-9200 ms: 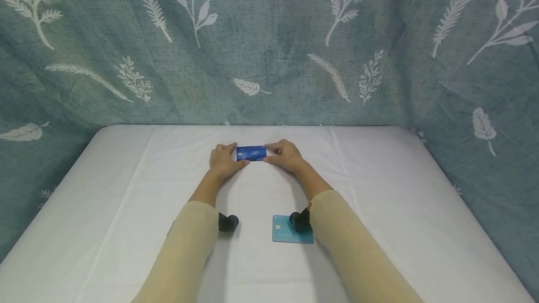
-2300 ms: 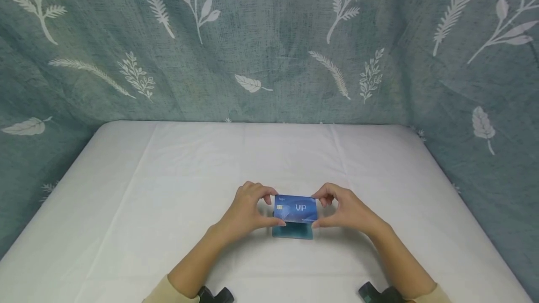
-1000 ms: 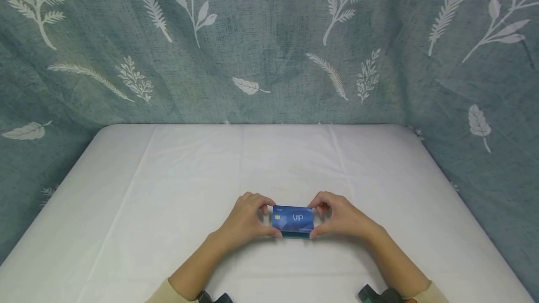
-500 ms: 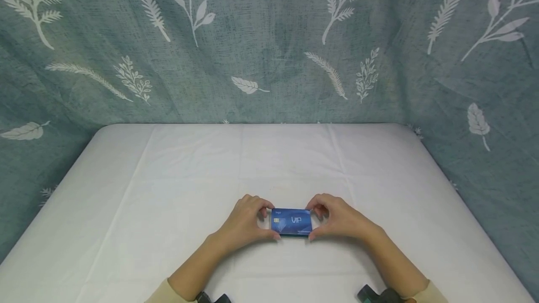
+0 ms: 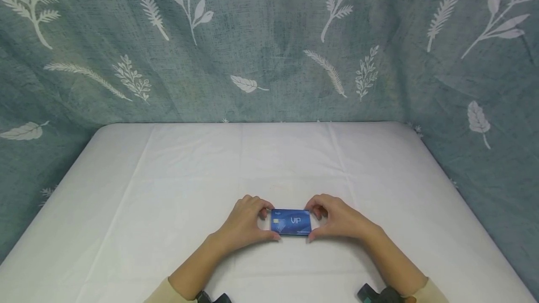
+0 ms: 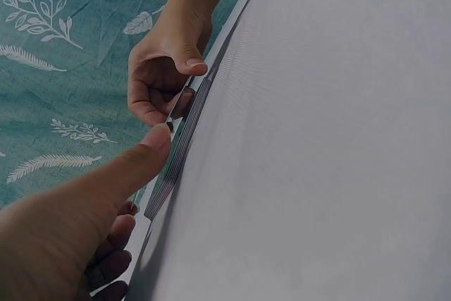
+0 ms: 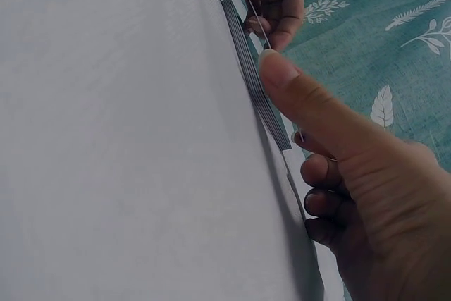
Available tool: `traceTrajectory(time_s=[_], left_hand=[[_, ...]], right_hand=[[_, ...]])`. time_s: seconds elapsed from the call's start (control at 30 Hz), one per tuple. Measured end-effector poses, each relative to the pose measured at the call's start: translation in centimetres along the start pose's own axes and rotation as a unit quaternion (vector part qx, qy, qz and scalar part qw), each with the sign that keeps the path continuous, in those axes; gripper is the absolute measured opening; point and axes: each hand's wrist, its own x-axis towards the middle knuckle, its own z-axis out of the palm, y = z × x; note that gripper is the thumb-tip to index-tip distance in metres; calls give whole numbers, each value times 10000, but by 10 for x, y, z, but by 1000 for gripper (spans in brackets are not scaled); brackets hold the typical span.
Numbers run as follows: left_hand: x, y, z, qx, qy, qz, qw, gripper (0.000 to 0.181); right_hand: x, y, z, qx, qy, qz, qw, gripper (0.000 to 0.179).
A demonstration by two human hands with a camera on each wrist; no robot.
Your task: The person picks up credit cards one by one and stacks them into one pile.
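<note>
A blue VIP card (image 5: 290, 222) with a chip mark faces up in the head view, pinched at both short ends. My left hand (image 5: 247, 222) grips its left end between thumb and fingers. At the right end my right hand (image 5: 337, 219) does likewise. In the left wrist view a stack of cards (image 6: 180, 149) lies on the cloth, just below the thin edge of the held card, with a narrow gap between. The right wrist view gives the same stack (image 7: 250, 68) edge-on. The blue card hides the stack's top, including the teal card seen earlier.
A white cloth (image 5: 189, 162) covers the table, with a few crease lines. Behind and beside it hangs a green-blue curtain (image 5: 278, 46) with white leaf prints. Black wrist cameras (image 5: 381, 294) sit by the beige sleeves (image 5: 170, 292).
Both hands have brought the blue card from the far part of the table toward the person, then lowered it over the teal card, which is now covered. Over the last half second they barely move.
</note>
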Motion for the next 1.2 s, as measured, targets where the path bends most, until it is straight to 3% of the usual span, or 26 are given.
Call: traceTrajectory(time_s=[0.63,1.2], left_hand=[[0,-5,6,265,-102,99,9995,63],[-1,-8,6,398,-38,146,9991,64]], right_hand=[[0,5,1,-74,-166,282,9994,59],[0,6,1,-87,-115,74,9999,58]])
